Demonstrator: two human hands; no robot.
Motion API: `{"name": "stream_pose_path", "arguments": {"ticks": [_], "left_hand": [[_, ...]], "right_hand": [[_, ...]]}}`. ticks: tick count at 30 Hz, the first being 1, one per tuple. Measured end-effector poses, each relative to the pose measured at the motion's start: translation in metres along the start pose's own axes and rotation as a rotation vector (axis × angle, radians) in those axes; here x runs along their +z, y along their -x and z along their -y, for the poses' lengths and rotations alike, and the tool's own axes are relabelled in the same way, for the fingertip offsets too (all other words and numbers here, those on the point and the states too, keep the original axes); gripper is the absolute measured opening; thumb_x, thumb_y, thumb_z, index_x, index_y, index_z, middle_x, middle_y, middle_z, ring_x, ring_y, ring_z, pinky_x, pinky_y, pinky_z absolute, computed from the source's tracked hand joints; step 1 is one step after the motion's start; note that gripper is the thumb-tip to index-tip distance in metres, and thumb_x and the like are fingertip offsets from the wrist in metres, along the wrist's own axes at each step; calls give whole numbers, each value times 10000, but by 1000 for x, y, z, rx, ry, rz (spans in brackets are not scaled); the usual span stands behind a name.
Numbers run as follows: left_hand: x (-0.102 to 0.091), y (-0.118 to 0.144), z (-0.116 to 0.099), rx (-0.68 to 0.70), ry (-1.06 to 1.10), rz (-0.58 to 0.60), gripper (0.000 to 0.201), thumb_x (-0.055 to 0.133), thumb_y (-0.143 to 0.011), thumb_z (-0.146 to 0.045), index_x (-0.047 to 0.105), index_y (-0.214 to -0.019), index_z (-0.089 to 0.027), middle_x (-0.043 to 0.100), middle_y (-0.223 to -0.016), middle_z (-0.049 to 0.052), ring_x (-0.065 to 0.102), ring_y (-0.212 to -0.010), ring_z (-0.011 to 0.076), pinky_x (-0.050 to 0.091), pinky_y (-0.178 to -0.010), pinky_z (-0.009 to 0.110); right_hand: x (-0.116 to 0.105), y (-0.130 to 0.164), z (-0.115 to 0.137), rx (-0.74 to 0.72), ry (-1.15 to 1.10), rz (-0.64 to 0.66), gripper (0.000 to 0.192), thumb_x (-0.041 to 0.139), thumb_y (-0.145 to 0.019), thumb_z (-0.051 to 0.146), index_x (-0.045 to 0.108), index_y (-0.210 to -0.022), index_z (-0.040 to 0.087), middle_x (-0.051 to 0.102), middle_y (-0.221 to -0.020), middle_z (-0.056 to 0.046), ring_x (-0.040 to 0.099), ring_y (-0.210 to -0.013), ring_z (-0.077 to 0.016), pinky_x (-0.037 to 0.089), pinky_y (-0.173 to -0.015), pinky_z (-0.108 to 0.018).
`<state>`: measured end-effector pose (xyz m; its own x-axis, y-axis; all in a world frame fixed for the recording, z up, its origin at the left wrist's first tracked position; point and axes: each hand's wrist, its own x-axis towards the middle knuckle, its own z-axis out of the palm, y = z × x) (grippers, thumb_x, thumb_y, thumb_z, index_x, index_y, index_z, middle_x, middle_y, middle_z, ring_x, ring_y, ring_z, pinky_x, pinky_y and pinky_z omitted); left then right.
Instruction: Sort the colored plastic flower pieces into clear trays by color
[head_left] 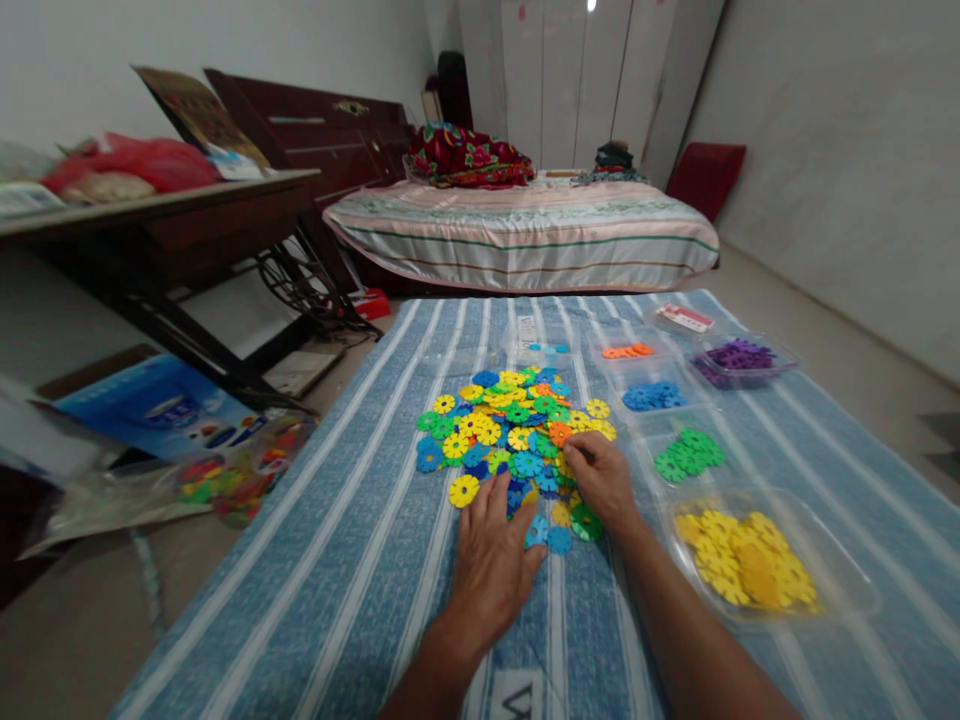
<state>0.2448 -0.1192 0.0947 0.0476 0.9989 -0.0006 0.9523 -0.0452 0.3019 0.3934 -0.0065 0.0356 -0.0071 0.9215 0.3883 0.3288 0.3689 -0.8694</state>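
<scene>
A heap of flat plastic snowflake discs (510, 425) in yellow, blue, green and orange lies on a blue striped cloth (360, 560). My left hand (491, 565) rests flat on the cloth at the heap's near edge, fingers spread over a few blue discs. My right hand (602, 482) sits at the heap's right near side, fingertips pinched among the discs; whether it grips one is hidden. A green disc (583, 523) lies just under that hand.
Clear trays to the right hold sorted discs: yellow (750, 570), green (688, 455), blue (651, 396), orange (628, 351), purple (739, 357). A bed (525, 235) stands behind, a dark table (157, 220) at left, a toy bag (225, 480) on the floor.
</scene>
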Motion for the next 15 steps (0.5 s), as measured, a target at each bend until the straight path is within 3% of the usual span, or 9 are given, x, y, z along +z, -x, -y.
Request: {"name": "stream_pose_path", "arguments": {"ticks": [5,9,12,15], "left_hand": [[2,-2,2,-3,25,8,419,698,-736,-195,651,-1152,-189,438,-1484,184,362,-1398,368,329,-1117,571],[11,1,6,73,62,-155,273,672,-698,-126,663,-962,-196,531,-1400,149,435,-1335,347,385,-1077,560],[11,2,8,118,141,-245,124,579,-766,-137,647,-833,-217,690,-1097,93,608,-1085,282,501,-929,470],[2,-3,7,38,317,-199,166,503,-841,-216,599,-706,-212,657,-721,23,630,-716,186,510,-668,313]], "right_hand": [[1,1,0,-1,-4,-1,202,522,-828,291,655,-700,208,639,-744,-17,582,-735,-168,440,-703,-294],[2,0,-1,-6,-5,4,200,521,-834,287,656,-709,208,634,-745,-17,577,-733,-168,438,-699,-292],[3,-1,-1,-11,-4,-6,196,528,-833,290,655,-707,209,632,-737,-16,573,-719,-167,438,-684,-289],[4,-1,0,-19,-6,-16,192,530,-833,287,653,-706,213,631,-728,-13,572,-710,-167,436,-678,-289]]}}
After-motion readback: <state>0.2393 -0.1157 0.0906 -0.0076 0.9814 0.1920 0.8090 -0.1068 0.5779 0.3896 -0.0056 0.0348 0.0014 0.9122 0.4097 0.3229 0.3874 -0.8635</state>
